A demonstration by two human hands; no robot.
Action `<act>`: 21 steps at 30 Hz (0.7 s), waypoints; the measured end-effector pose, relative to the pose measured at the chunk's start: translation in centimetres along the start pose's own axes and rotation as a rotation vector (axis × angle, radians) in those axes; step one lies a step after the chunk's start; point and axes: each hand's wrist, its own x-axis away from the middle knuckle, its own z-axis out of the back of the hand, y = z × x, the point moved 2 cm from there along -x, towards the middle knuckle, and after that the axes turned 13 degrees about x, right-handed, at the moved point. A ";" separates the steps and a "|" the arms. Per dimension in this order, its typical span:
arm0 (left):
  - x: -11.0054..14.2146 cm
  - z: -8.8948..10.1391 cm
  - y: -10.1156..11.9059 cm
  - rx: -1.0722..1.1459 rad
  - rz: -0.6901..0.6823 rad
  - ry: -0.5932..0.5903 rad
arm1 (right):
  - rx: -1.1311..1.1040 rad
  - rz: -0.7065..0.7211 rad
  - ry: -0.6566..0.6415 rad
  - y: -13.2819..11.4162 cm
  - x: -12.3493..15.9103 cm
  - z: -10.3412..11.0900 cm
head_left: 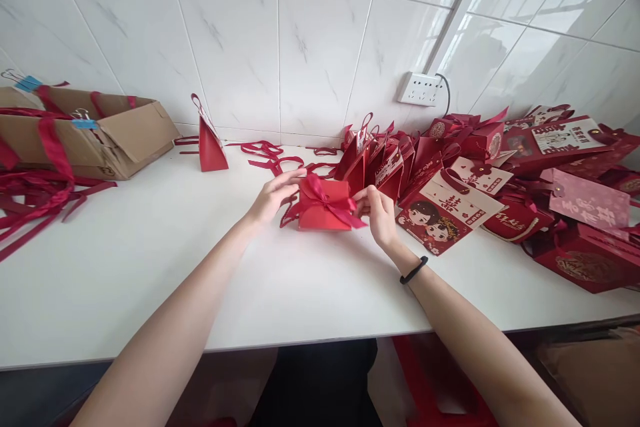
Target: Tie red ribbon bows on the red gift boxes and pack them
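A small red gift box [324, 213] lies on the white table [150, 267], tied with a red ribbon bow [320, 190] on top. My left hand [273, 197] touches the box's left side, with fingers by the bow. My right hand [379, 212], with a black band on its wrist, pinches the ribbon's end at the box's right side.
A heap of red gift bags and boxes [500, 180] covers the right of the table. One upright red bag [210, 140] stands at the back. A cardboard box [85, 130] draped with red ribbons [35, 193] sits far left. A wall socket [420, 89] is behind.
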 end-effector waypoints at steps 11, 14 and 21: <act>6.1 -7.7 0.9 -0.677 -0.849 -0.167 | 0.213 0.106 0.404 -4.0 0.6 2.2; 10.2 -13.0 -1.5 -0.896 -0.962 -0.331 | 0.273 0.083 0.497 -6.4 2.3 2.8; 12.8 -14.2 -3.8 -0.825 -1.055 -0.353 | 0.643 0.020 0.299 -5.4 5.7 0.6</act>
